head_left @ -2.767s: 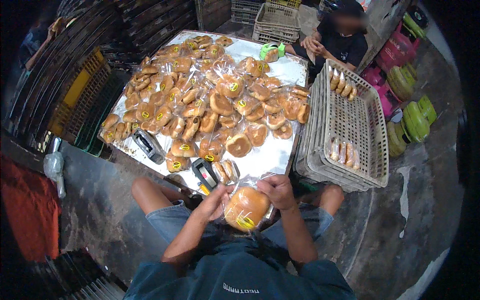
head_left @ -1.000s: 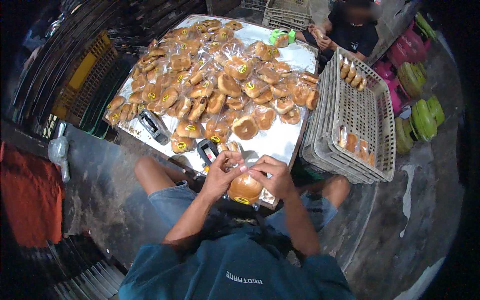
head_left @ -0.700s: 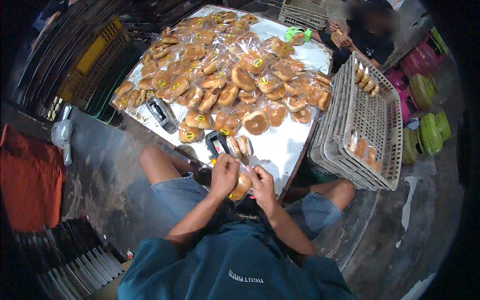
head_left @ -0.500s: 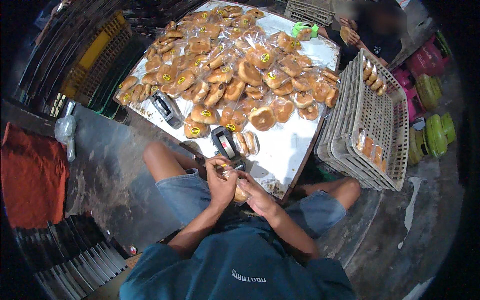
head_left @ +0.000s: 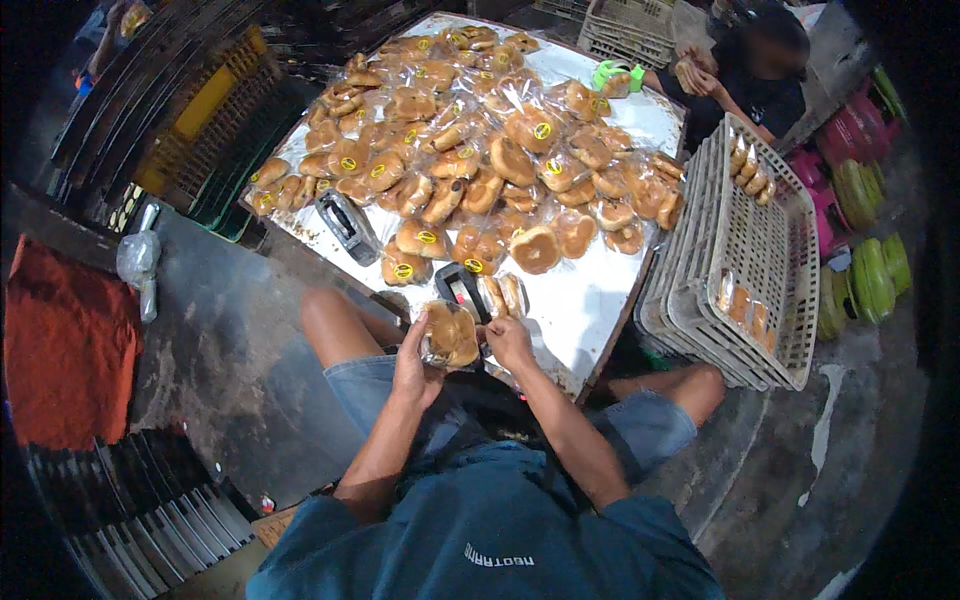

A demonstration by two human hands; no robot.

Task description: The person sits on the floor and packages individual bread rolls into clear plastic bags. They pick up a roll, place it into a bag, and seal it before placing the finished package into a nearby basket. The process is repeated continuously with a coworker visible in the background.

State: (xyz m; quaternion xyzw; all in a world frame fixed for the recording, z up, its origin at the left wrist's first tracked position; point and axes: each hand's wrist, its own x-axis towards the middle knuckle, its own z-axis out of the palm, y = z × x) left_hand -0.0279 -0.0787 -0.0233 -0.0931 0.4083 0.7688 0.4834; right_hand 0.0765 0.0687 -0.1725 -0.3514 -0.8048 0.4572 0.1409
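A bread bun in a clear plastic bag (head_left: 450,335) rests in my left hand (head_left: 412,370), its fingers and thumb around the left side. My right hand (head_left: 510,342) is closed beside the bun's right edge, by a black tape dispenser (head_left: 462,288); what its fingertips pinch is too small to make out. Just beyond the right hand lies a pair of small bagged buns (head_left: 503,296). A second tape dispenser (head_left: 345,228) sits farther left on the white table (head_left: 570,325). Over the table spreads a large heap of bagged buns (head_left: 480,165), several with round yellow stickers.
Stacked pale plastic crates (head_left: 735,270) stand right of the table, the top one holding bagged buns (head_left: 745,312). A co-worker's hands (head_left: 697,72) hold a bun at the far right, near a green tape dispenser (head_left: 617,78). Dark crates and a yellow one (head_left: 205,105) stand left.
My left hand has turned the bagged bun flat and drawn it slightly left. My right hand has come off the bun, moving up beside the near tape dispenser, its fingers now closed.
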